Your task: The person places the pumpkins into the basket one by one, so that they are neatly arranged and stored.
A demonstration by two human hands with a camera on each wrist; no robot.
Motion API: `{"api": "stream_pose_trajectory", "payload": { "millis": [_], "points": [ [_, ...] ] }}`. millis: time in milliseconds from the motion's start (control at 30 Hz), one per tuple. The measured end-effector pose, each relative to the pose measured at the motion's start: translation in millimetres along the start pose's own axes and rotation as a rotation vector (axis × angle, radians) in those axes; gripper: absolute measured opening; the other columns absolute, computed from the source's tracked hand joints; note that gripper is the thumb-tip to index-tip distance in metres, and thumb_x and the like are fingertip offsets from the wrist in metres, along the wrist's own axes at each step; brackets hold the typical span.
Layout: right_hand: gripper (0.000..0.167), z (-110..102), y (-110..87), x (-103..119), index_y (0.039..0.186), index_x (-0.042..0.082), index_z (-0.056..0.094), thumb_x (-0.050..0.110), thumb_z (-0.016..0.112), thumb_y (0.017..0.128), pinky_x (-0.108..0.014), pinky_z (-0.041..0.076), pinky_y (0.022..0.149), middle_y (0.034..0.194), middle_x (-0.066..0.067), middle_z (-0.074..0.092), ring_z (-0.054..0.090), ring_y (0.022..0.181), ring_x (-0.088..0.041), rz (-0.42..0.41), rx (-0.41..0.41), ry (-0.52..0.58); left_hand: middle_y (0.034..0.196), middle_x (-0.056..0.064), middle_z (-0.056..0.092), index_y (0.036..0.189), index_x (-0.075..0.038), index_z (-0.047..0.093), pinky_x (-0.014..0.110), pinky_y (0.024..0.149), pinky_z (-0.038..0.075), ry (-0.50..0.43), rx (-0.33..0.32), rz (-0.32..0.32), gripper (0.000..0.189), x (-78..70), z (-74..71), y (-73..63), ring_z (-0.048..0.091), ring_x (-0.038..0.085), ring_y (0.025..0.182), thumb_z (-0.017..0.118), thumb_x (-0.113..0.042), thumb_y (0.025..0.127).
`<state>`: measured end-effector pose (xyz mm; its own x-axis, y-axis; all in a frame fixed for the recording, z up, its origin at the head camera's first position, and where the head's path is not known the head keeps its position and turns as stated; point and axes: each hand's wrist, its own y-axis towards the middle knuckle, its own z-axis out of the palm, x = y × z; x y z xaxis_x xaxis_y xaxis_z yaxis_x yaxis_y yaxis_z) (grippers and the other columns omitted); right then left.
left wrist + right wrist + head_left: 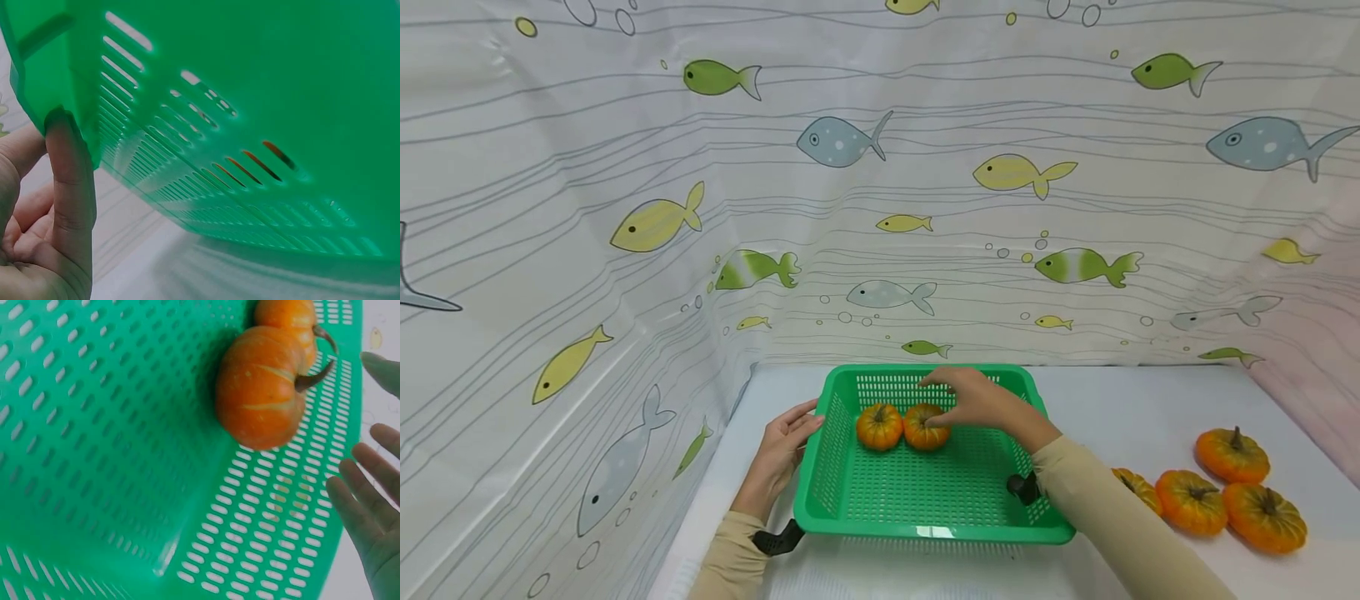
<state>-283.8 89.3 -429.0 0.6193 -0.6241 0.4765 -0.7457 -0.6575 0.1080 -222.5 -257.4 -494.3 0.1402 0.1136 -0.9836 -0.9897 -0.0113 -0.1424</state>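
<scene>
Two small orange pumpkins sit side by side in a green plastic basket (pixel 917 528), toward its back left. One is the left pumpkin (pixel 877 427); the right pumpkin (pixel 921 433), with its curved stem, shows larger in the right wrist view. My right hand (pixel 981 402) hovers over the basket above the right pumpkin, holding nothing. In the right wrist view its fingers (pixel 365 487) are spread and apart from both pumpkins. My left hand (pixel 782 450) holds the basket's left rim, and in the left wrist view one finger (pixel 70 169) lies against the rim's outer side.
Several more pumpkins lie on the white table (pixel 1142 400) to the right of the basket, among them a rear pumpkin (pixel 1232 456) and a front pumpkin (pixel 1265 518). One is partly hidden by my right sleeve (pixel 1105 508). A fish-printed curtain (pixel 955 275) stands behind and to the left.
</scene>
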Motion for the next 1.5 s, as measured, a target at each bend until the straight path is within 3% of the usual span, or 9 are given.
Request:
{"api": "stream_pose_trajectory", "payload": {
  "millis": [167, 433, 667, 967, 1100, 1333, 1500],
  "points": [
    [0.061, -15.1, -8.3, -1.6, 0.138, 0.008, 0.066, 0.035, 0.085, 0.086, -0.053, 0.053, 0.108, 0.143, -0.011, 0.064, 0.057, 0.136, -0.034, 0.006, -0.029, 0.007, 0.091, -0.008, 0.071, 0.150, -0.004, 0.051, 0.022, 0.070, 0.062, -0.003, 0.003, 0.002, 0.054, 0.0, -0.6, -0.8, 0.072, 0.005, 0.079, 0.069, -0.011, 0.100],
    [0.060, -35.4, -23.0, -5.6, 0.135, 0.008, 0.067, 0.032, 0.087, 0.084, -0.051, 0.058, 0.100, 0.136, -0.012, 0.068, 0.064, 0.125, -0.033, -0.014, -0.070, 0.037, 0.091, -0.008, 0.072, 0.150, -0.004, 0.050, 0.022, 0.070, 0.063, -0.002, 0.003, 0.002, 0.054, -1.1, -1.0, -0.2, 0.072, 0.005, 0.079, 0.068, -0.010, 0.100],
    [0.061, -50.9, -35.5, -3.3, 0.136, 0.011, 0.066, 0.037, 0.087, 0.084, -0.050, 0.059, 0.100, 0.138, -0.009, 0.067, 0.066, 0.123, -0.031, 0.033, -0.073, 0.047, 0.091, -0.008, 0.071, 0.150, -0.004, 0.050, 0.022, 0.069, 0.062, -0.001, 0.009, 0.003, 0.053, -1.4, -1.1, -0.6, 0.072, 0.005, 0.079, 0.067, -0.010, 0.100],
    [0.057, -59.9, -50.1, -6.0, 0.132, 0.008, 0.068, 0.034, 0.087, 0.085, -0.048, 0.062, 0.093, 0.133, -0.012, 0.069, 0.069, 0.114, -0.032, -0.020, -0.080, 0.009, 0.091, -0.008, 0.072, 0.150, -0.003, 0.050, 0.022, 0.070, 0.063, 0.006, 0.008, 0.002, 0.053, -0.9, -0.5, -0.9, 0.073, 0.005, 0.079, 0.068, -0.011, 0.100],
    [0.056, -63.8, -59.1, -11.2, 0.132, 0.010, 0.068, 0.033, 0.087, 0.084, -0.045, 0.062, 0.093, 0.133, -0.009, 0.070, 0.070, 0.113, -0.030, 0.009, -0.083, 0.007, 0.091, -0.008, 0.072, 0.149, -0.003, 0.051, 0.022, 0.070, 0.063, -0.002, 0.005, 0.002, 0.053, -1.0, 0.0, -1.1, 0.073, 0.006, 0.078, 0.068, -0.010, 0.100],
    [0.061, -73.8, -77.1, -21.7, 0.134, 0.007, 0.066, 0.035, 0.087, 0.084, -0.053, 0.061, 0.094, 0.136, -0.013, 0.067, 0.070, 0.115, -0.041, 0.050, -0.093, 0.032, 0.091, -0.008, 0.072, 0.149, -0.003, 0.050, 0.022, 0.069, 0.063, -0.011, 0.005, 0.003, 0.053, -0.9, 0.2, -1.2, 0.073, 0.005, 0.078, 0.068, -0.010, 0.100],
    [0.063, -82.4, -91.3, -29.8, 0.135, 0.005, 0.065, 0.035, 0.087, 0.084, -0.053, 0.061, 0.096, 0.135, -0.013, 0.068, 0.066, 0.121, -0.038, 0.094, -0.114, 0.015, 0.091, -0.007, 0.072, 0.150, -0.003, 0.050, 0.023, 0.069, 0.063, -0.013, 0.006, 0.002, 0.054, -0.4, 0.1, -0.8, 0.073, 0.006, 0.078, 0.069, -0.010, 0.099]
  ]
}}
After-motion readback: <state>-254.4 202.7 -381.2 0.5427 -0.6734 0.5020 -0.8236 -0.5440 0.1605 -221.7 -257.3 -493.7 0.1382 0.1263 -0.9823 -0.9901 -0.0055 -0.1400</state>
